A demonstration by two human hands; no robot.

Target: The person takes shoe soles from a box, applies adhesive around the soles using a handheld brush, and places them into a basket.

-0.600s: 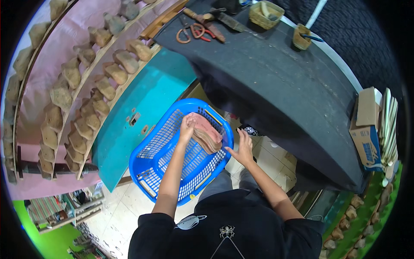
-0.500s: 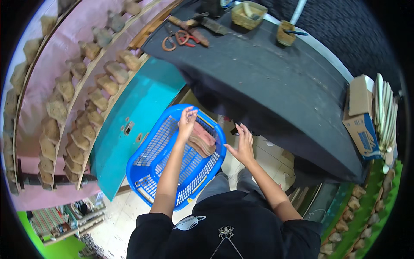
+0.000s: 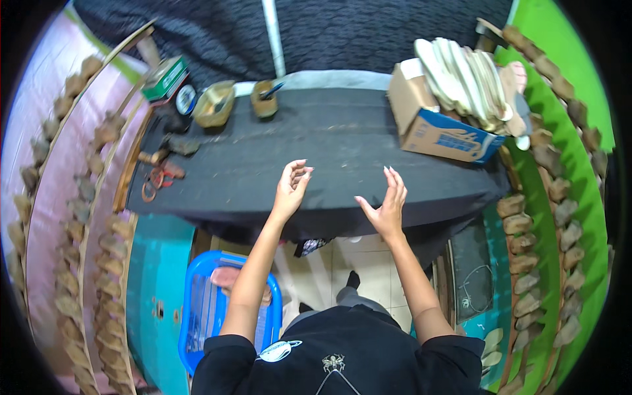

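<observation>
Worktop ahead, basket low on the left

Racks of blocks flank the dark worktop on both sides. Over its near edge hover two empty hands, well apart: the left hand with fingers loosely bent, the right hand with fingers spread and thumb held away. Whether either touches the cloth, I cannot tell.

Below the worktop's left front, the blue basket lies leftward and back toward the body from the left hand, which is clearly the nearer one. Its long axis runs roughly front to back. Inside, toward its far end, sit pink pieces, partly hidden by the left forearm. Scissors lie at the worktop's left; a carton and pale soles stand at its right.
</observation>
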